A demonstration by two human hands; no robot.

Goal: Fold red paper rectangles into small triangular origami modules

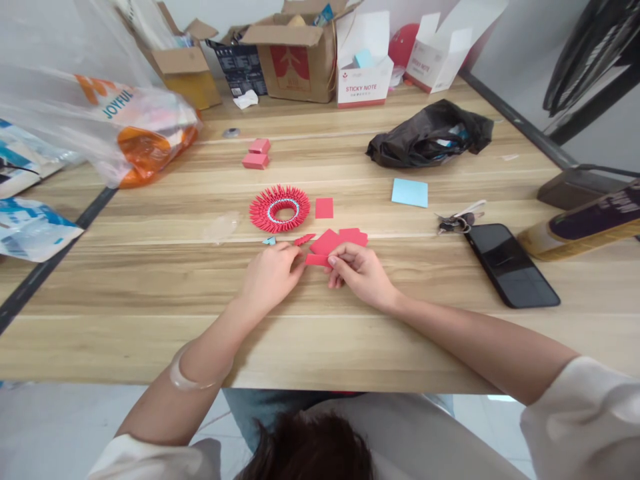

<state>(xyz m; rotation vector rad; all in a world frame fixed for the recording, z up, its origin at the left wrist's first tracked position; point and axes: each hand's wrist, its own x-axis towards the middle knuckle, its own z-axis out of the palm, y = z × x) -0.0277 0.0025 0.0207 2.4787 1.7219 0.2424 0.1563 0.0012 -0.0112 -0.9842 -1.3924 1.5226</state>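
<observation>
My right hand (363, 275) pinches a folded red paper strip (316, 260) between thumb and fingers, just above the table. At the strip's left end, the curled fingers of my left hand (274, 275) meet it; the exact contact is partly hidden. Loose red paper squares (325, 241) lie right behind the strip. Beyond my left fingertips are a small row of red folded pieces (304, 239) and a light blue folded piece (270, 241). Farther back sits a ring of red folded paper pieces (257, 212) with a pale blue inner edge. One red square (324, 208) lies beside the ring.
Red paper stacks (256, 161), a blue paper pad (410, 193), and a black plastic bag (425, 140) lie farther back. Keys (456, 223), a phone (510, 267) and a bottle (590, 223) are at right. Boxes (300, 70) line the wall; a plastic bag (140, 133) stands left.
</observation>
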